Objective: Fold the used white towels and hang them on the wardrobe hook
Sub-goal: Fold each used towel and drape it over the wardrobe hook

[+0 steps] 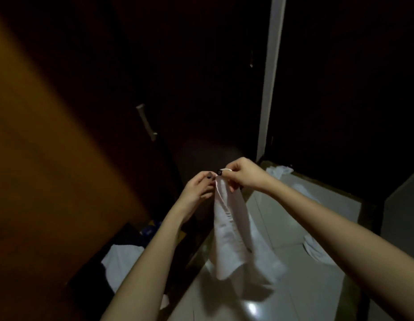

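So, we're early on: left hand and right hand fingers pinch the top of one lengthwise-folded white towel, unhung; other towels lie on the floor.

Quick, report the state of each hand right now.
Left hand: pinches the top edge of the hanging white towel.
Right hand: pinches the same towel's top edge, close beside the left.

Left hand and right hand close together, both in pinch grip.
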Demonstrator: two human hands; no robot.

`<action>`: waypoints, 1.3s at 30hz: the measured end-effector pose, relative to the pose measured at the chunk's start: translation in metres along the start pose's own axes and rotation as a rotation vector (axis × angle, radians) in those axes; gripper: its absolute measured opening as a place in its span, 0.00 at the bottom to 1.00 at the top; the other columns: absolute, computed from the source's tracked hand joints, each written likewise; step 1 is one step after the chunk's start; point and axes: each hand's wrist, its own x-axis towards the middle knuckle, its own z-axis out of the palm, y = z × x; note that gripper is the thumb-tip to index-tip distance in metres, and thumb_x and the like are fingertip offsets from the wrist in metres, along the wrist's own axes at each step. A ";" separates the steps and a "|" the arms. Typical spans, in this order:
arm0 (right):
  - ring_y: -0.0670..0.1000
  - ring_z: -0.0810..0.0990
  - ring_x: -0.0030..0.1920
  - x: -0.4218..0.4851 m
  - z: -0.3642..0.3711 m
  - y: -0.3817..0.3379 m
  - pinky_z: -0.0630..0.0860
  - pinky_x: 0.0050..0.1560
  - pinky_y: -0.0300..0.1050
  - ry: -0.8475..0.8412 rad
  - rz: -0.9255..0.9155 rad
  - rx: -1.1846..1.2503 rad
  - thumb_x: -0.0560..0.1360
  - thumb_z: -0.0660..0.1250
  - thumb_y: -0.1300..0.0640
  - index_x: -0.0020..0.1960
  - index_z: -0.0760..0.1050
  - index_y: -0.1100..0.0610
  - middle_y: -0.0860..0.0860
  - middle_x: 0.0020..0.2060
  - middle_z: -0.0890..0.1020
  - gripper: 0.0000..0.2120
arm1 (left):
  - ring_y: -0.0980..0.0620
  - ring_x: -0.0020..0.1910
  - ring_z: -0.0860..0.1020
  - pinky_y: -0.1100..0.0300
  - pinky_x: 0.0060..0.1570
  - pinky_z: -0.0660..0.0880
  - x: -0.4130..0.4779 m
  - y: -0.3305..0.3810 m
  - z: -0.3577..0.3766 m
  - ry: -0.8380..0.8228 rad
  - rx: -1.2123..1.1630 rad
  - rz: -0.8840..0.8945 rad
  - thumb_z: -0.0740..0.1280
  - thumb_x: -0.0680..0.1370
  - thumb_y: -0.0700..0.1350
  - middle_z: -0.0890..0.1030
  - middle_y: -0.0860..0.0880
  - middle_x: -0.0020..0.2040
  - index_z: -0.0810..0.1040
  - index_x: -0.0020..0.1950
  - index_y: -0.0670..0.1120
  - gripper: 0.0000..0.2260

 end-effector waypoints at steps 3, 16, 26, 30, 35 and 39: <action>0.44 0.80 0.28 0.009 0.011 -0.055 0.74 0.33 0.34 -0.057 -0.083 -0.019 0.80 0.63 0.53 0.39 0.80 0.59 0.50 0.24 0.81 0.15 | 0.54 0.52 0.81 0.61 0.53 0.78 -0.029 0.049 -0.027 0.033 0.197 0.126 0.68 0.77 0.46 0.83 0.51 0.49 0.80 0.55 0.49 0.07; 0.41 0.79 0.33 0.052 0.008 -0.153 0.74 0.36 0.33 -0.063 -0.435 -0.035 0.81 0.61 0.55 0.42 0.79 0.56 0.49 0.32 0.80 0.12 | 0.57 0.55 0.78 0.60 0.58 0.73 -0.072 0.083 -0.113 0.264 0.575 0.091 0.69 0.76 0.41 0.81 0.51 0.54 0.81 0.59 0.45 0.11; 0.49 0.75 0.37 0.109 -0.050 -0.154 0.73 0.39 0.38 -0.247 -0.528 0.105 0.81 0.62 0.56 0.49 0.77 0.70 0.58 0.39 0.76 0.15 | 0.59 0.47 0.78 0.65 0.45 0.71 -0.022 0.062 -0.078 0.715 0.521 0.123 0.68 0.77 0.45 0.82 0.53 0.48 0.82 0.48 0.51 0.03; 0.45 0.74 0.34 0.129 -0.070 -0.146 0.72 0.38 0.38 -0.292 -0.504 0.163 0.81 0.63 0.56 0.45 0.77 0.67 0.53 0.34 0.75 0.14 | 0.65 0.37 0.77 0.74 0.38 0.70 -0.018 0.063 -0.061 0.775 0.346 0.188 0.65 0.79 0.41 0.81 0.54 0.41 0.78 0.45 0.47 0.05; 0.42 0.71 0.32 0.145 -0.086 -0.120 0.68 0.36 0.38 -0.210 -0.497 -0.015 0.80 0.63 0.54 0.40 0.77 0.64 0.49 0.31 0.74 0.16 | 0.58 0.32 0.73 0.64 0.36 0.70 -0.021 0.062 -0.044 0.849 0.272 0.177 0.66 0.78 0.38 0.78 0.53 0.32 0.78 0.46 0.42 0.03; 0.47 0.75 0.34 0.147 -0.095 -0.091 0.70 0.38 0.44 -0.177 -0.498 -0.189 0.80 0.63 0.54 0.36 0.78 0.57 0.54 0.31 0.78 0.16 | 0.60 0.29 0.72 0.67 0.32 0.69 -0.028 0.071 -0.035 1.001 0.311 0.227 0.66 0.78 0.39 0.76 0.57 0.29 0.78 0.42 0.45 0.05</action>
